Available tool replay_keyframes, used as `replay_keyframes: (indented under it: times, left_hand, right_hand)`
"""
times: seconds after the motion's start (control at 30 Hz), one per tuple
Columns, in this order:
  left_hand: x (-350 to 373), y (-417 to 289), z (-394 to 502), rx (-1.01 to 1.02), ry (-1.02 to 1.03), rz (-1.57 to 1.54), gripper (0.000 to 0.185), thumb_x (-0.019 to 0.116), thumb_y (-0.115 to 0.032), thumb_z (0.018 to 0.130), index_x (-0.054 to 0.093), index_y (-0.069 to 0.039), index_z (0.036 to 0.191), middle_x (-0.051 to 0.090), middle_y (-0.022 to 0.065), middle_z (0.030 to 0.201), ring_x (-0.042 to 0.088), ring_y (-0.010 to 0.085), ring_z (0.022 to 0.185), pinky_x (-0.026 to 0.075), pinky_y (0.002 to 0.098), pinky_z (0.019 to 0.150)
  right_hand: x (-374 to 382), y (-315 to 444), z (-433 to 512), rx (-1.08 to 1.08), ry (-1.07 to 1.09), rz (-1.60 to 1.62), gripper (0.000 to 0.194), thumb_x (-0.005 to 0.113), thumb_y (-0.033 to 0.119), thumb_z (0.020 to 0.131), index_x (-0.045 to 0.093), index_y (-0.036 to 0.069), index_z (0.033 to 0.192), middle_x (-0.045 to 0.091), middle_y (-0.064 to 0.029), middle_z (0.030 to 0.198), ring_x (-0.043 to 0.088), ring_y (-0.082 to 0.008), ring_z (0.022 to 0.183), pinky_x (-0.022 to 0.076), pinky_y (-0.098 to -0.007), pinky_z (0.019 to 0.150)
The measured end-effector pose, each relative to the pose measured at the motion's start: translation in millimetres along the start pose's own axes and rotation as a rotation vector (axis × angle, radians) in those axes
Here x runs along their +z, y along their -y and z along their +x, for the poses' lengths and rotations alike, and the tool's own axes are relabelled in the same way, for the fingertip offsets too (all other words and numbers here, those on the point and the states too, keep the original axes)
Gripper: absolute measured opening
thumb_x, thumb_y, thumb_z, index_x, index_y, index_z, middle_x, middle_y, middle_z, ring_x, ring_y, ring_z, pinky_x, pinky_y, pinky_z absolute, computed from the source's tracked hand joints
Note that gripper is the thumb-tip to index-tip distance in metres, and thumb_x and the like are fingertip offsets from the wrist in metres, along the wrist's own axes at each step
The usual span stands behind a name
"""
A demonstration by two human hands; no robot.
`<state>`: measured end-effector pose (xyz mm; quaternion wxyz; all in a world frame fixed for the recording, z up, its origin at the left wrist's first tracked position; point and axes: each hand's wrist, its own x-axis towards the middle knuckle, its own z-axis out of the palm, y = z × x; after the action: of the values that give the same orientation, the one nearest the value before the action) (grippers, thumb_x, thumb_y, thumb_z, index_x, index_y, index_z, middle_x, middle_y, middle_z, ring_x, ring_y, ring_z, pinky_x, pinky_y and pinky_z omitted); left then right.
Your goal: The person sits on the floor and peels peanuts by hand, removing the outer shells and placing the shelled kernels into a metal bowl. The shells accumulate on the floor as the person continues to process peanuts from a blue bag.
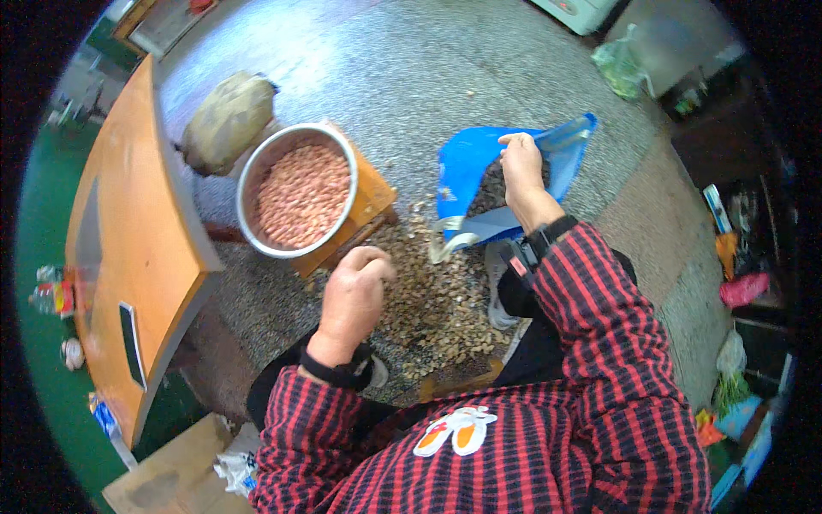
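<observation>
A round metal basin (297, 191) full of shelled peanuts rests on a small wooden stool (369, 199). Below it, my left hand (359, 289) hovers with curled fingers over peanut shells (443, 308) heaped on the floor; whether it holds anything small is hidden. Over the mouth of an upright blue bag (469, 154) is my right hand (523, 167), its fingertips bent together. Dark contents (491, 189) show inside the bag, too blurred to name surely. I cannot tell whether the right hand holds something.
At the left stands an orange-brown table (128, 212) with a phone-like dark object (132, 345) on it. A full sack (231, 122) lies beyond the basin. My shoe (499, 289) is beside the shells. A cardboard box (170, 462) sits at lower left, a green plastic bag (621, 64) at upper right.
</observation>
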<state>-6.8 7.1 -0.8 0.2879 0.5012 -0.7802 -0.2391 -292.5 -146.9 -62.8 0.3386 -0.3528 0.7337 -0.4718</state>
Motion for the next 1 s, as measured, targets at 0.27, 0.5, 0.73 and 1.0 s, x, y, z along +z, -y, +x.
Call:
replay_keyframes:
  times: [0.27, 0.5, 0.73, 1.0]
  left_hand:
    - [10, -20, 17, -0.177, 0.053, -0.066, 0.030, 0.064, -0.006, 0.087, 0.061, -0.004, 0.116, 0.060, 0.0166, 0.112, 0.065, 0.0281, 0.089, 0.054, 0.0368, 0.076]
    - [11, -11, 23, -0.116, 0.160, 0.007, 0.022, 0.067, -0.004, 0.084, 0.063, -0.001, 0.105, 0.063, 0.0162, 0.104, 0.064, 0.0315, 0.091, 0.053, 0.0384, 0.081]
    - [8, -12, 29, -0.224, 0.257, -0.066, 0.024, 0.068, -0.006, 0.083, 0.064, -0.003, 0.107, 0.064, 0.0160, 0.106, 0.063, 0.0350, 0.098, 0.052, 0.0405, 0.084]
    - [6, -9, 30, -0.301, 0.314, -0.105, 0.025, 0.069, -0.006, 0.083, 0.065, -0.004, 0.107, 0.065, 0.0157, 0.106, 0.065, 0.0343, 0.095, 0.053, 0.0399, 0.082]
  right_hand:
    - [-5, -111, 53, -0.216, 0.346, -0.836, 0.030, 0.054, 0.016, 0.088, 0.063, -0.001, 0.110, 0.066, -0.0275, 0.110, 0.064, -0.0434, 0.102, 0.0513, -0.0500, 0.089]
    - [32, -164, 55, -0.166, 0.873, -1.119, 0.038, 0.060, 0.007, 0.085, 0.063, 0.006, 0.123, 0.066, -0.0219, 0.116, 0.064, -0.0385, 0.106, 0.0540, -0.0476, 0.087]
    - [61, -221, 46, -0.345, 0.564, -1.185, 0.040, 0.050, 0.030, 0.097, 0.053, 0.014, 0.134, 0.061, -0.0215, 0.121, 0.064, -0.0359, 0.106, 0.0555, -0.0457, 0.084]
    - [72, -247, 45, -0.255, 0.554, -1.135, 0.040, 0.052, 0.039, 0.098, 0.061, 0.011, 0.124, 0.063, -0.0212, 0.115, 0.064, -0.0350, 0.103, 0.0546, -0.0457, 0.083]
